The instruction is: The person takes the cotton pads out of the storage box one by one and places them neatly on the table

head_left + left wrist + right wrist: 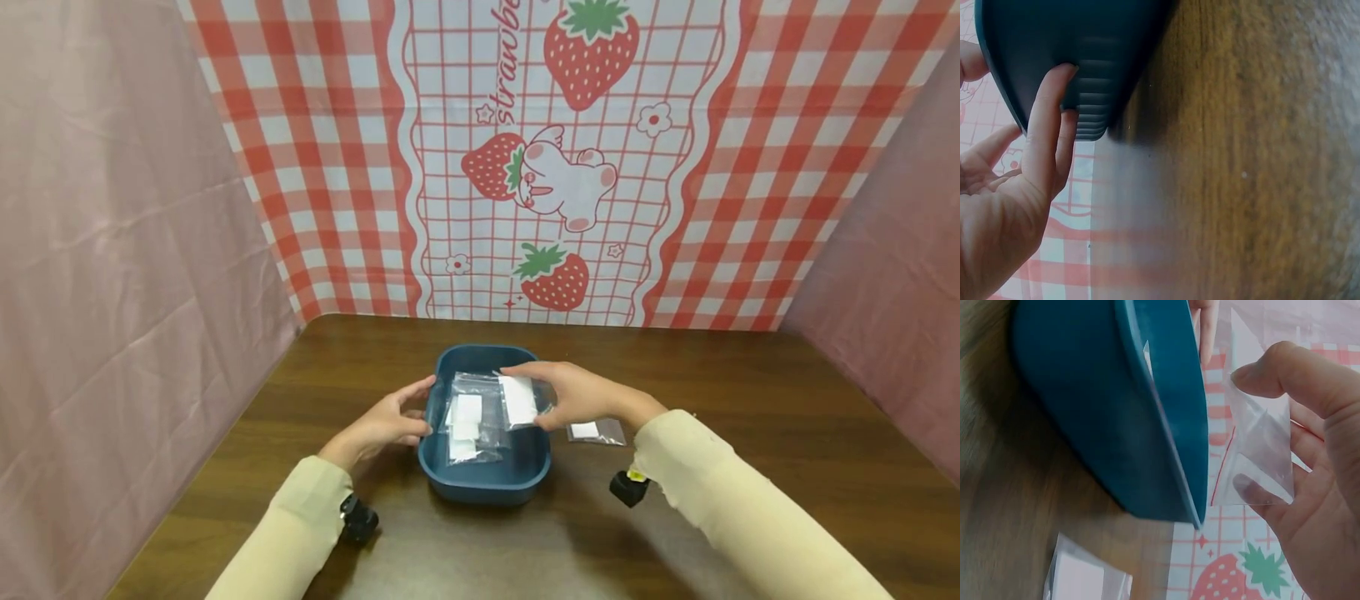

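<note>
A small clear plastic bag with a white label (518, 402) is pinched by my right hand (581, 396) above the right side of a blue plastic bin (483, 492). In the right wrist view the bag (1260, 462) hangs between thumb and fingers, beside the bin's rim. Several similar clear bags with white labels (467, 429) lie overlapping inside the bin. My left hand (382, 429) rests with extended fingers against the bin's left side. The left wrist view shows those fingertips touching the ribbed outer wall (1094, 81).
Another clear bag with a white label (596, 431) lies on the brown wooden table (322, 367), right of the bin. A strawberry-patterned checked cloth (352, 208) hangs at the back, with pink cloths (142, 250) on both sides. Black cameras (360, 518) sit at the wrists.
</note>
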### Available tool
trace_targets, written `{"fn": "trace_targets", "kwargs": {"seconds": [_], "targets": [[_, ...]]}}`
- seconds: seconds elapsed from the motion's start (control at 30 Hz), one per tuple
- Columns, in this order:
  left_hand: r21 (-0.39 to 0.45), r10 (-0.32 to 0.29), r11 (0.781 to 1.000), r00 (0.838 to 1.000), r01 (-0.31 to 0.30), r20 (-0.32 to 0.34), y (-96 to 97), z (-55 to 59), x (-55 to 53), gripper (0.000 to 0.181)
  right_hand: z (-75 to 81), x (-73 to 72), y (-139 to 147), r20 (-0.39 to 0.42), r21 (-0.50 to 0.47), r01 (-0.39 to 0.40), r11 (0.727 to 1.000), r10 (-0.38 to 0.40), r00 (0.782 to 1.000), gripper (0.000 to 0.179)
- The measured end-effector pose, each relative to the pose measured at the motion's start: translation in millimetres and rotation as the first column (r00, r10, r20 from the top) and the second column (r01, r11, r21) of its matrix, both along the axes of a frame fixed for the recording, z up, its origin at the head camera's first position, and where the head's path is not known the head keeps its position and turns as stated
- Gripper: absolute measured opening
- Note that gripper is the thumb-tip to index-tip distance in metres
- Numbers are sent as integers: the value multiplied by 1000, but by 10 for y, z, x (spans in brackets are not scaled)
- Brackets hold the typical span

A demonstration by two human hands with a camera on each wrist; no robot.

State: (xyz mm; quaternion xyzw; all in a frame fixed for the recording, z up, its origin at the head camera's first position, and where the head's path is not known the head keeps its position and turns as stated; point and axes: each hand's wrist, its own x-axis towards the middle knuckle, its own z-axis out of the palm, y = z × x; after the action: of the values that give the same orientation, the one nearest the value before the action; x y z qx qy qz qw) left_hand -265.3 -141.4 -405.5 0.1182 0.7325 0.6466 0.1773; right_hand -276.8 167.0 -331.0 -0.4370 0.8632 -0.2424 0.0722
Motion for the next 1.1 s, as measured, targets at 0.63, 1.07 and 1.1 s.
{"fn": "trace_targets", "kwargs": {"seconds": [0.63,1.07,1.1], "targets": [[-11,-3,1000,1000,3,4,-3,7,-2,80,-175,153,719,-133,-96,121,988,-133,982,73],[-6,-17,1000,1000,16,-6,-6,9,7,81,-558,269,1301,-160,-114,220,969,-237,958,71],[-7,-18,1000,1000,18,-7,-4,6,5,81,-581,273,1344,-162,-118,227,967,-244,956,71]]}}
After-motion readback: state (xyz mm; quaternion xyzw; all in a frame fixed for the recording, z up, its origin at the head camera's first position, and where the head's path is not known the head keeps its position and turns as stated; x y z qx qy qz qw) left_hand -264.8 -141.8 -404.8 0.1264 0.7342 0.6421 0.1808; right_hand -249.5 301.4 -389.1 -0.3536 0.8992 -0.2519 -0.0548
